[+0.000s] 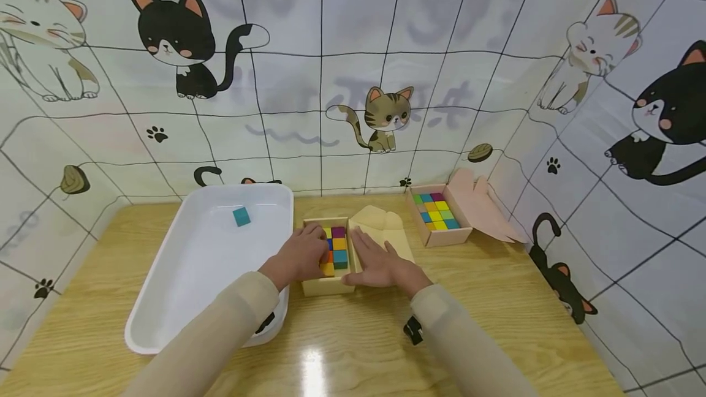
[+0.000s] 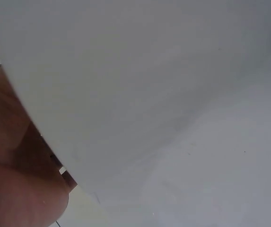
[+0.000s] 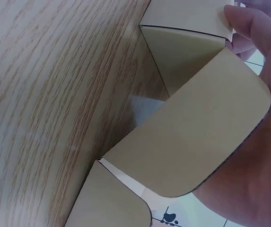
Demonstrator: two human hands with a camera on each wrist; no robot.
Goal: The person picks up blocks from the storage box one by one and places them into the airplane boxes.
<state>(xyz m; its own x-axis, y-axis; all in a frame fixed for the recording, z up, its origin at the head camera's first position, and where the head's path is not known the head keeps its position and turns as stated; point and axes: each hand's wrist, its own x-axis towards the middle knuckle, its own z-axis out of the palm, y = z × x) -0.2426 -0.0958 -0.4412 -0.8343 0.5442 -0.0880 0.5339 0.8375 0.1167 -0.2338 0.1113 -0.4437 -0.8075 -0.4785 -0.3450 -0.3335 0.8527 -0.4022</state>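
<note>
A pale yellow cardboard box (image 1: 328, 287) holds several coloured cubes, among them a teal cube (image 1: 340, 258) near its front right. My left hand (image 1: 303, 254) reaches over the box's left wall, with its fingers bent down among the cubes. Those fingertips are hidden, so I cannot tell whether they pinch a cube. Along the box's right side lies my right hand (image 1: 380, 262), fingers extended over the open lid (image 1: 394, 228). Its thumb (image 3: 241, 18) touches the box near the front right corner. In the left wrist view, a blurred white surface covers most of the hand.
To the left stands a white tray (image 1: 193, 274) with one teal cube (image 1: 241, 216) inside. A pink box (image 1: 448, 238) of coloured cubes sits at the back right, its lid (image 1: 488, 210) folded open toward the wall. A cat-patterned sheet (image 1: 298, 90) borders the wooden table (image 1: 364, 348).
</note>
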